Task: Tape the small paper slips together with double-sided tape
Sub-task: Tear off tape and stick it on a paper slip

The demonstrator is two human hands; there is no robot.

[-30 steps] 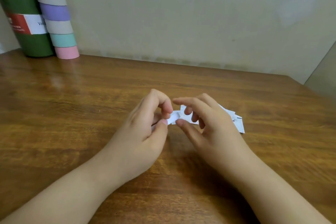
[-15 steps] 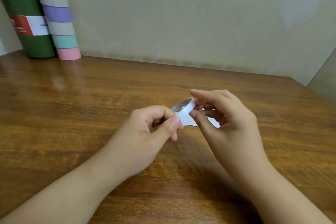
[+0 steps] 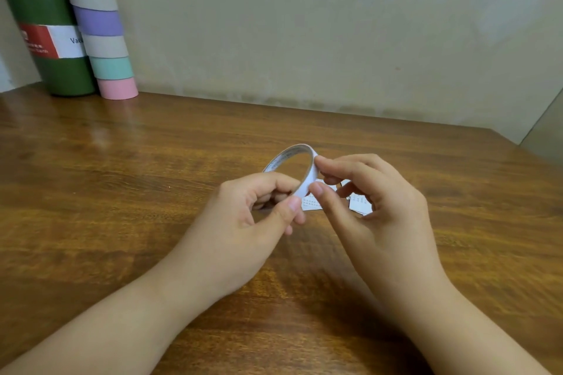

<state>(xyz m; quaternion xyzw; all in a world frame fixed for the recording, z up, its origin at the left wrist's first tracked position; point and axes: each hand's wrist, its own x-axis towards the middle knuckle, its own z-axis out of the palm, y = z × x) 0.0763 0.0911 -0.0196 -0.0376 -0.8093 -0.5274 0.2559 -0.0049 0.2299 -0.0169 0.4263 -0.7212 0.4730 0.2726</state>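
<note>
Above the desk [image 3: 122, 192], both forearms are extended forward with the hands raised clear of the wood. A tape roll [image 3: 300, 167] is held tilted in the left hand [image 3: 243, 222], its lower rim pinched between thumb and curled fingers. The roll's right edge is pinched by the right hand [image 3: 374, 213], thumb and forefinger. Printed paper slips [image 3: 359, 202] are seen lying below, partly hidden behind the right fingers.

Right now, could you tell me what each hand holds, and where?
Both hold the tape roll: left hand at its lower rim, right hand pinching its right edge.
</note>
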